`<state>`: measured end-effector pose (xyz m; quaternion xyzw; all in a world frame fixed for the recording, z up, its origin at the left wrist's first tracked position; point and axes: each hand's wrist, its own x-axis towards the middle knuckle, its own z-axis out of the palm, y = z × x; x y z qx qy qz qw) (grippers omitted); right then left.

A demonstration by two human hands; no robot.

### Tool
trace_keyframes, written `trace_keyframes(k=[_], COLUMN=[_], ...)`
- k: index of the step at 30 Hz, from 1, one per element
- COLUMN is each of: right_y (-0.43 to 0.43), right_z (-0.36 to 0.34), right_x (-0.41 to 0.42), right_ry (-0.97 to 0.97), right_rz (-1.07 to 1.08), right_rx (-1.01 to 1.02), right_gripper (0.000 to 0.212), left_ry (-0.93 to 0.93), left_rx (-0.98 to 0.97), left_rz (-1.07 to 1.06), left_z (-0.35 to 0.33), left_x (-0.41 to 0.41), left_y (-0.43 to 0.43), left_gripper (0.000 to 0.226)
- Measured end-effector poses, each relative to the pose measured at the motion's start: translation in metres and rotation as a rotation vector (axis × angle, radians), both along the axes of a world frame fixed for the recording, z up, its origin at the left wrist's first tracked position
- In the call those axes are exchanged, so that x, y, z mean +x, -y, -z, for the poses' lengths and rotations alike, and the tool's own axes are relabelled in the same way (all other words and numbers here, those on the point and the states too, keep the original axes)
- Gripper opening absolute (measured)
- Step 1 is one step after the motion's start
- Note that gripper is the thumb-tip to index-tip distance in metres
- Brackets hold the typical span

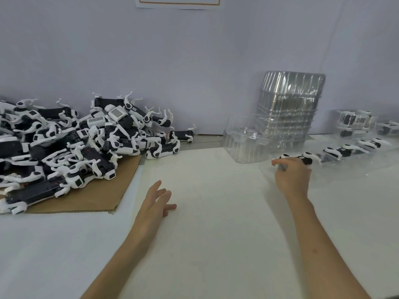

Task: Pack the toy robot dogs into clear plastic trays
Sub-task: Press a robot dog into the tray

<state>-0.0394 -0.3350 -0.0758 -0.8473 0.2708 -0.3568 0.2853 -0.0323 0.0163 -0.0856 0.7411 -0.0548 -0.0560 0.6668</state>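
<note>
A big heap of black-and-white toy robot dogs [71,143] lies at the left, partly on brown cardboard [90,197]. My right hand [291,175] grips a toy dog [302,158] sitting in a clear plastic tray [336,169] at the right. Two more dogs [345,151] lie further along in that row of trays. My left hand [157,201] hovers open over the white table, fingers spread, holding nothing. A tall stack of empty clear trays [289,108] stands at the back right, and one empty tray [244,141] leans in front of it.
Packed trays with dogs [356,121] are stacked at the far right against the pale wall [194,61]. The white table top [205,223] stretches between my arms. A single dog [183,134] lies by the wall behind the heap.
</note>
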Motion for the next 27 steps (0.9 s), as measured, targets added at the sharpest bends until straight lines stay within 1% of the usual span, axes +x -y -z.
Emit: trace_keyframes(k=[2, 4, 7, 11, 13, 14, 16, 18, 21, 23, 24, 27], right_y=[0.016, 0.035, 0.064, 0.081, 0.072, 0.063, 0.038, 0.004, -0.049, -0.077, -0.090, -0.125], right_z=[-0.001, -0.005, -0.013, -0.027, -0.037, -0.042, -0.049, -0.053, -0.051, -0.042, -0.035, -0.010], right_x=[0.001, 0.000, -0.006, 0.000, 0.006, 0.009, 0.013, 0.017, 0.024, 0.029, 0.032, 0.044], right_ry=[0.003, -0.039, -0.171, -0.325, -0.300, -0.234, -0.024, 0.160, 0.252, 0.232, 0.181, -0.081], right_rz=[0.014, 0.033, 0.095, 0.132, 0.151, 0.146, 0.054, -0.136, -0.360, -0.452, -0.500, -0.631], right_rx=[0.005, -0.053, -0.167, -0.212, -0.159, -0.133, -0.130, -0.150, -0.160, -0.086, -0.053, 0.012], right_gripper=[0.036, 0.034, 0.033, 0.029, 0.030, 0.032, 0.034, 0.035, 0.040, 0.043, 0.046, 0.068], left_ry=[-0.001, 0.001, 0.003, 0.005, 0.002, 0.002, 0.006, 0.007, 0.005, 0.006, 0.005, -0.001], left_rx=[-0.002, 0.000, 0.014, 0.019, 0.016, 0.016, 0.024, 0.033, 0.027, 0.022, 0.021, 0.023], left_rz=[0.001, 0.003, 0.007, 0.003, 0.001, 0.001, -0.002, -0.004, -0.010, -0.012, -0.013, -0.009], left_z=[0.001, 0.001, 0.001, 0.002, 0.003, 0.003, 0.003, 0.003, 0.002, 0.001, 0.001, 0.002], left_x=[0.000, 0.001, 0.002, 0.002, 0.002, 0.002, 0.002, 0.002, 0.001, 0.001, 0.001, 0.001], left_y=[-0.001, -0.001, 0.001, 0.001, 0.000, 0.000, 0.001, 0.002, 0.002, 0.002, 0.002, 0.002], left_gripper=[0.045, 0.044, 0.043, 0.042, 0.041, 0.041, 0.040, 0.040, 0.040, 0.040, 0.039, 0.039])
